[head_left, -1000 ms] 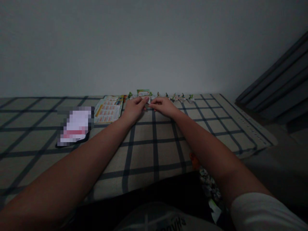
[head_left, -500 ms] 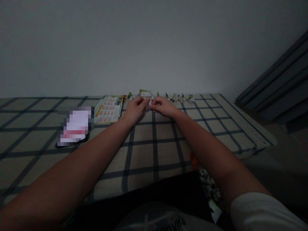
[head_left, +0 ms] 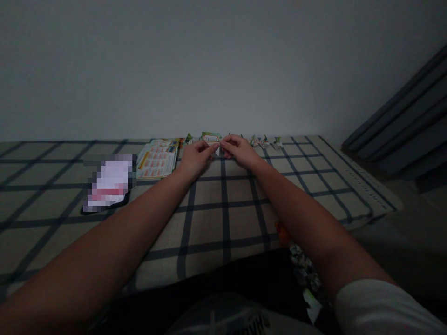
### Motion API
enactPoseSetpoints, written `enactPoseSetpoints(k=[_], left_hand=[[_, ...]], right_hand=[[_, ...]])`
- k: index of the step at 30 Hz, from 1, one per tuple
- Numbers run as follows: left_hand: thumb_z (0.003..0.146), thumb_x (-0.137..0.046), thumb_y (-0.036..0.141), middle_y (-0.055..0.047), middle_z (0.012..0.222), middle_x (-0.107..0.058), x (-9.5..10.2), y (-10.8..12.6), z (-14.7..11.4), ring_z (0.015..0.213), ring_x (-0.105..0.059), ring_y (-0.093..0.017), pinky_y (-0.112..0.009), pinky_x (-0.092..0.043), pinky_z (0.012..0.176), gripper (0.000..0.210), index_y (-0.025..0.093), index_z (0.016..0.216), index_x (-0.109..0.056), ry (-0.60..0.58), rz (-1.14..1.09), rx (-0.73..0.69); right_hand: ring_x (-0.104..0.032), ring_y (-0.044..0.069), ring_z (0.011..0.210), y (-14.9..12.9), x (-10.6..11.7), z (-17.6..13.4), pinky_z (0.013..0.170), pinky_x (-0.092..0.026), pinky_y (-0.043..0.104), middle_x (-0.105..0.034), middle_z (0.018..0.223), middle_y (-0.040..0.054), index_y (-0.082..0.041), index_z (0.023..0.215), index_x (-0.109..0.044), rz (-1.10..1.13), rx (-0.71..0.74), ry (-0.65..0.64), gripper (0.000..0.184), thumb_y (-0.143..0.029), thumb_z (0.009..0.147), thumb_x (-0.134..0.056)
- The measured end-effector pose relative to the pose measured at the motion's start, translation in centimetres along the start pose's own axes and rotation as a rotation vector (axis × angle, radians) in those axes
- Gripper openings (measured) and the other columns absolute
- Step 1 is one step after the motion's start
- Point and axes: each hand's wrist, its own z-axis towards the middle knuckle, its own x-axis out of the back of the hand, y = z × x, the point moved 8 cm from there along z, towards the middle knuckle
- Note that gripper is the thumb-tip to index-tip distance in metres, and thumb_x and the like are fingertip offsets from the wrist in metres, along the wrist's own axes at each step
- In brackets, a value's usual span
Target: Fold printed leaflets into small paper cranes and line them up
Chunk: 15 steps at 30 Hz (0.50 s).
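Near the far edge of the cloth, both hands pinch a small piece of printed paper [head_left: 211, 138]. Its green-edged upper part stands up behind my fingers, and a white bit shows between them. My left hand [head_left: 195, 157] has thumb and fingertips closed on the paper's left and lower side. From the right, my right hand [head_left: 240, 151] is closed in a pinch at the paper's right edge. Several small folded paper pieces [head_left: 263, 141] lie in a row along the wall, partly hidden by my right hand. Another folded piece [head_left: 189, 138] is just behind my left hand.
A stack of printed leaflets [head_left: 157, 159] lies left of my left hand. Farther left is a phone-like object [head_left: 110, 181] with a blurred-out face. Checked cloth [head_left: 209, 223] covers the surface. An orange thing [head_left: 282, 232] and several crumpled pieces [head_left: 303, 267] sit by my right forearm.
My right hand has risen slightly, its fingertips shifting from the paper's lower edge up along its right side. My left hand has barely moved.
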Motion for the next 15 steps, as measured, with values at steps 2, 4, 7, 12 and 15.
enactPoseSetpoints(k=[2,4,7,12,15], left_hand=[[0.081,-0.071,0.056,-0.001,0.064,-0.061,-0.14,0.17,-0.04,0.064,-0.052,-0.016,-0.029,-0.040,0.064,0.040,0.019,0.067,-0.063,-0.023,0.029,-0.013],[0.081,-0.071,0.055,-0.001,0.063,-0.061,-0.14,0.15,0.01,0.064,-0.052,-0.016,-0.030,-0.039,0.064,0.040,0.019,0.065,-0.063,-0.028,0.051,-0.017],[0.080,-0.073,0.055,-0.001,0.062,-0.062,-0.09,-0.26,0.21,0.063,-0.052,-0.016,-0.030,-0.038,0.063,0.041,0.019,0.064,-0.063,-0.027,0.062,0.001],[0.079,-0.075,0.057,-0.002,0.063,-0.063,-0.27,-0.78,0.33,0.064,-0.054,-0.016,-0.030,-0.038,0.062,0.042,0.018,0.066,-0.066,-0.033,0.046,0.012],[0.079,-0.076,0.056,-0.001,0.064,-0.063,-0.35,-0.71,0.19,0.063,-0.053,-0.016,-0.029,-0.038,0.061,0.041,0.018,0.068,-0.068,-0.025,0.013,0.021]], right_hand=[[-0.054,0.009,0.061,0.08,0.23,0.13,0.061,-0.046,0.022,-0.060,0.073,-0.0030,-0.019,0.085,-0.061,0.011,0.016,0.021,0.020,-0.036,0.090,-0.070],[-0.054,0.009,0.061,0.12,0.30,0.13,0.063,-0.046,0.023,-0.061,0.073,-0.0026,-0.018,0.083,-0.063,0.005,0.022,0.026,0.019,-0.034,0.090,-0.070],[-0.055,0.010,0.063,0.05,0.23,-0.01,0.064,-0.046,0.024,-0.061,0.072,-0.0022,-0.018,0.085,-0.065,-0.010,0.017,0.013,0.018,-0.035,0.089,-0.070],[-0.055,0.011,0.064,-0.25,0.27,-0.08,0.065,-0.045,0.024,-0.060,0.068,-0.0023,-0.018,0.083,-0.066,-0.064,0.014,0.006,0.019,-0.035,0.090,-0.069],[-0.055,0.011,0.064,-0.24,0.40,0.03,0.064,-0.045,0.024,-0.060,0.068,-0.0023,-0.018,0.084,-0.065,-0.070,0.010,0.021,0.020,-0.036,0.090,-0.069]])
